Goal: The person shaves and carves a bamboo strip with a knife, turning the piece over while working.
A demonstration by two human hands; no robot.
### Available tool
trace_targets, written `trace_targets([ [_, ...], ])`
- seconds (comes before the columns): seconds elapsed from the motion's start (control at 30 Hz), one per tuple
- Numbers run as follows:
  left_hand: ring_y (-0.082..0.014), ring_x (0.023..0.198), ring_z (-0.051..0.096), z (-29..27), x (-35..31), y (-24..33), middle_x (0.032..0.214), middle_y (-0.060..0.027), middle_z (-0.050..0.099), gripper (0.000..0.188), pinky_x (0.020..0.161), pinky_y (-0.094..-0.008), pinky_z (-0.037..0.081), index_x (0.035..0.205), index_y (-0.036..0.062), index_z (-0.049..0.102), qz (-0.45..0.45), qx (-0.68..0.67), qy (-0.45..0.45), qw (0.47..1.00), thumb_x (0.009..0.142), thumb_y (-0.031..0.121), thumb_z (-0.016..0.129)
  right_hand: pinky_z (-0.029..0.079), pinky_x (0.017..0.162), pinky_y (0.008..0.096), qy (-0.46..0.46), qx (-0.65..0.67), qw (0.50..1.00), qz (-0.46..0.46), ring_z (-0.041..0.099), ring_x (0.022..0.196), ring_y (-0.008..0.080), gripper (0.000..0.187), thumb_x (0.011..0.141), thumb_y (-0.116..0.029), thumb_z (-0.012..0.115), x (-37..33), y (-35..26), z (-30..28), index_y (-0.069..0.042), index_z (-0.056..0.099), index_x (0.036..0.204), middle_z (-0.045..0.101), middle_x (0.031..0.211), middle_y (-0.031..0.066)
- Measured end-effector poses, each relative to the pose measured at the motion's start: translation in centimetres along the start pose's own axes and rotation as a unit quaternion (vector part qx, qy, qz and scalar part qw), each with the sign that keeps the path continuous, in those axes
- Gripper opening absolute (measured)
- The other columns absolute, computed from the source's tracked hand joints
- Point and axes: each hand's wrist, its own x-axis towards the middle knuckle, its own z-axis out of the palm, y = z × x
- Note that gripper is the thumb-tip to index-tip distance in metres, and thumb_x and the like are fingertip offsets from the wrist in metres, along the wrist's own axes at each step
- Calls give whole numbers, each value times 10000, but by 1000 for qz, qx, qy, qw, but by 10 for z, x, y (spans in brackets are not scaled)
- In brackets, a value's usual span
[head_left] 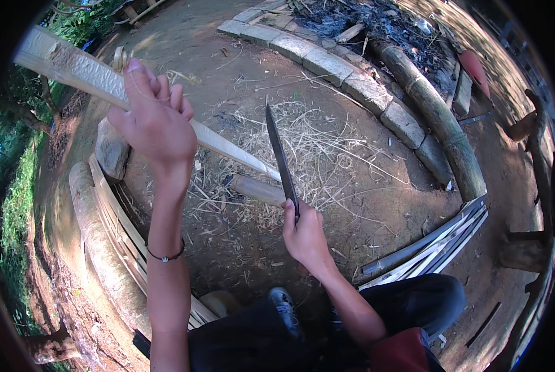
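Note:
A long, pale split-bamboo strip (228, 147) runs slantwise from the upper left down to the middle. My left hand (159, 124) is closed around it partway along, with a thin curl of shaving near the fingers. In my right hand (305, 237) is a knife (278, 142), its long dark blade pointing up and away from me. The strip's narrow lower end meets the blade just above that hand; whether the edge has cut in cannot be seen. Under the strip lies a short round piece of wood (259, 189), its right end next to my right fingers.
Thin shavings (327, 139) litter the ground ahead. Beyond are a curved brick border (327, 65), ashes (352, 18) and a thick bamboo pole (435, 118). Split strips lie in bundles at right (429, 242) and left (113, 211), beside a log (94, 229) and a stone (111, 149).

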Motion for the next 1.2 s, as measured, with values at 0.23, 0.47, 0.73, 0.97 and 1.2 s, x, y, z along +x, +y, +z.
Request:
trace_targets([
  [0.23, -66, 498, 245, 0, 3, -12, 621, 31, 261, 374, 410, -248, 206, 761, 51, 383, 112, 36, -28, 993, 1067, 262, 430, 432, 449, 480, 15, 44, 997, -58, 637, 496, 398, 269, 1008, -110, 492, 20, -35, -29, 122, 606, 934, 570, 535, 251],
  [0.47, -66, 463, 261, 33, -12, -8, 584, 17, 290, 382, 371, -259, 241, 684, 63, 359, 141, 68, -13, 988, 1042, 176, 431, 478, 470, 524, 39, -53, 998, -6, 655, 529, 426, 281, 992, -104, 481, 13, 109, 62, 144, 586, 910, 594, 553, 255],
  [0.73, -62, 469, 313, 29, -9, -11, 616, -4, 361, 324, 364, -238, 281, 717, -18, 435, 166, 48, -64, 983, 1025, 81, 442, 408, 439, 434, -47, 86, 994, -40, 616, 446, 317, 194, 1015, -77, 461, 24, -10, -23, 75, 519, 1122, 551, 513, 177],
  [0.97, -268, 820, 644, 31, -24, -13, 1091, -232, 585, 320, 530, -286, 493, 1257, -149, 521, 332, 429, -55, 838, 1054, 55, 379, 388, 368, 402, 68, 114, 989, -60, 592, 397, 275, 260, 1021, -96, 470, 22, 13, -15, 108, 577, 899, 516, 457, 148],
  [1.2, -118, 514, 342, 22, -9, -8, 625, -28, 333, 305, 422, -274, 291, 755, -1, 394, 206, 151, -78, 964, 1051, 61, 357, 393, 459, 463, 1, 62, 998, 8, 589, 454, 356, 245, 1020, -117, 463, 22, 62, 6, 84, 576, 936, 535, 520, 200],
])
